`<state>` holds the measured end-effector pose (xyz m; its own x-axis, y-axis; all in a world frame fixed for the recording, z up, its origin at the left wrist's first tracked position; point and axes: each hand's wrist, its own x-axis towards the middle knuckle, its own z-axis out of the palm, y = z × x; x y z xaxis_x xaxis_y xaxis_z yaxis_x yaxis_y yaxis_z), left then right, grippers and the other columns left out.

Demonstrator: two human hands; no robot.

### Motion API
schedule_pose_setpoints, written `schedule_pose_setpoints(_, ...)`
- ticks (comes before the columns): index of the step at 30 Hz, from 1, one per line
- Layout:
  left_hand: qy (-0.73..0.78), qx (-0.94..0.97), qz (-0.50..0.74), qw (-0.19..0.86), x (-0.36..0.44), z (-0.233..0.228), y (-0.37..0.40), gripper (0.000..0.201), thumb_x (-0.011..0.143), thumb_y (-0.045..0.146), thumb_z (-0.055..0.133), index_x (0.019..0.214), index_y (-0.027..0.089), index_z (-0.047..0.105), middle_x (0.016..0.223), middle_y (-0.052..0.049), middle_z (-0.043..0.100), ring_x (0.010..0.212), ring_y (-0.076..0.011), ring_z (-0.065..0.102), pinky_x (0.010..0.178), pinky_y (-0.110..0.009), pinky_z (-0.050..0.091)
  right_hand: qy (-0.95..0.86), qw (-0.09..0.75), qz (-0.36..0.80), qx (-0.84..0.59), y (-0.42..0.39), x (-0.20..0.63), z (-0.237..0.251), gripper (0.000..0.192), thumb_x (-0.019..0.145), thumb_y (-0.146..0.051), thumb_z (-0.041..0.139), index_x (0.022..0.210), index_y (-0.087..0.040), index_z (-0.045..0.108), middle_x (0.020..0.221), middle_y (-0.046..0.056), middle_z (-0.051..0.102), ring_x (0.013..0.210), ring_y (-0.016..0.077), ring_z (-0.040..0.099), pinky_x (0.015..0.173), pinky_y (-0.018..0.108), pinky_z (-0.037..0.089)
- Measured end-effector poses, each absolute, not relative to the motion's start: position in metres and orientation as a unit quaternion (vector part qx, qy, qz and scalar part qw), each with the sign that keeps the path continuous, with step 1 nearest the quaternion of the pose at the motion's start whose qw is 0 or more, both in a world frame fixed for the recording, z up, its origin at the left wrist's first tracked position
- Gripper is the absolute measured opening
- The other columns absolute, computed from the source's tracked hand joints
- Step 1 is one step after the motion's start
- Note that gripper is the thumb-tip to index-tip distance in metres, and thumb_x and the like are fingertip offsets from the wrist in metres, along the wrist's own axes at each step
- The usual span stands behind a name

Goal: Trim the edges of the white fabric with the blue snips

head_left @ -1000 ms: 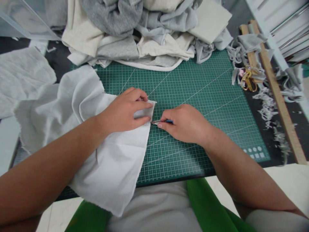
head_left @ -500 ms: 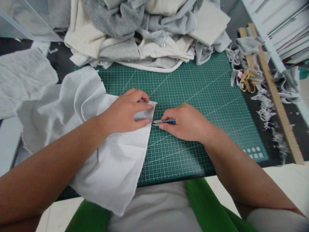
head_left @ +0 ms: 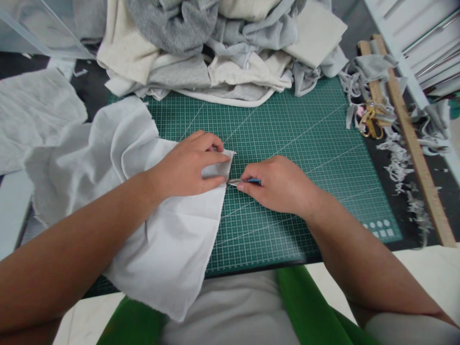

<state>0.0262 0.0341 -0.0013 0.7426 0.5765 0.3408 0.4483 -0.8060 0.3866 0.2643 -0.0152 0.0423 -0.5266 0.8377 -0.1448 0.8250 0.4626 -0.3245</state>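
A piece of light grey cloth [head_left: 172, 239] lies on the green cutting mat [head_left: 287, 124], its lower corner hanging over the table's front edge. My left hand [head_left: 190, 165] rests on the cloth near its right edge, thumb and index finger apart and pressing it down. Small thread snips [head_left: 255, 181] with blue handles are closed in my right hand [head_left: 275, 184]. Their metal tips meet the cloth's raw edge beside my left thumb. My right palm hides most of the handles.
A heap of grey and cream fabric [head_left: 201, 72] covers the back of the mat. To the right lie gold-handled scissors [head_left: 372, 122], wooden rulers [head_left: 413, 139] and shredded scraps [head_left: 397, 160]. Another grey cloth [head_left: 39, 117] is at the left.
The view has shifted slightly. The snips' blades look closer together now, their tips still at the cloth's edge. Both hands stay in nearly the same place.
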Motion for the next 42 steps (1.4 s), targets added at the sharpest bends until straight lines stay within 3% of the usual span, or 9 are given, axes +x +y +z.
schedule_pose_setpoints(18, 0.281, 0.924, 0.223, 0.133, 0.026, -0.003, 0.035, 0.036, 0.085, 0.038, 0.071, 0.114, 0.018, 0.077, 0.114, -0.011, 0.065, 0.100, -0.0273, 0.062, 0.093, -0.048, 0.053, -0.850, 0.005, 0.189, -0.491, -0.013, 0.261, 0.046, 0.026, 0.096, -0.039, 0.062, 0.085, -0.021, 0.078, 0.073, 0.002, 0.075, 0.069, 0.0187, 0.064, 0.064, 0.031, 0.036)
schedule_pose_setpoints(25, 0.292, 0.932, 0.186, 0.106, 0.022, 0.009, 0.023, 0.036, 0.092, 0.035, 0.066, 0.120, 0.013, 0.073, 0.125, -0.016, 0.063, 0.112, -0.0314, 0.062, 0.098, -0.050, 0.055, -0.823, 0.025, 0.256, -0.507, -0.009, 0.262, 0.046, 0.020, 0.094, -0.034, 0.067, 0.082, -0.021, 0.077, 0.073, -0.001, 0.075, 0.066, 0.0138, 0.063, 0.064, 0.029, 0.037)
schedule_pose_setpoints(32, 0.299, 0.942, 0.117, 0.102, 0.003, 0.024, 0.002, 0.036, 0.097, 0.039, 0.059, 0.125, 0.020, 0.070, 0.133, -0.013, 0.065, 0.120, -0.0321, 0.063, 0.105, -0.051, 0.054, -0.819, 0.048, 0.267, -0.506, -0.009, 0.263, 0.044, 0.021, 0.093, -0.035, 0.067, 0.080, -0.021, 0.077, 0.074, -0.001, 0.076, 0.067, 0.0142, 0.064, 0.064, 0.029, 0.039)
schedule_pose_setpoints(38, 0.290, 0.946, 0.091, 0.117, -0.016, 0.007, -0.011, 0.049, 0.101, 0.041, 0.056, 0.146, 0.021, 0.055, 0.161, -0.014, 0.046, 0.148, -0.0333, 0.043, 0.124, -0.054, 0.037, -0.802, 0.082, 0.282, -0.520, -0.008, 0.266, 0.045, 0.019, 0.091, -0.034, 0.069, 0.079, -0.022, 0.076, 0.074, -0.001, 0.076, 0.068, 0.0149, 0.065, 0.065, 0.029, 0.042)
schedule_pose_setpoints(42, 0.302, 0.942, 0.086, 0.117, -0.016, 0.002, -0.010, 0.053, 0.102, 0.043, 0.054, 0.150, 0.021, 0.051, 0.164, -0.014, 0.041, 0.154, -0.0341, 0.035, 0.127, -0.057, 0.032, -0.782, 0.135, 0.284, -0.538, -0.004, 0.272, 0.046, 0.016, 0.089, -0.033, 0.070, 0.080, -0.021, 0.076, 0.076, 0.000, 0.077, 0.068, 0.0149, 0.065, 0.065, 0.029, 0.042)
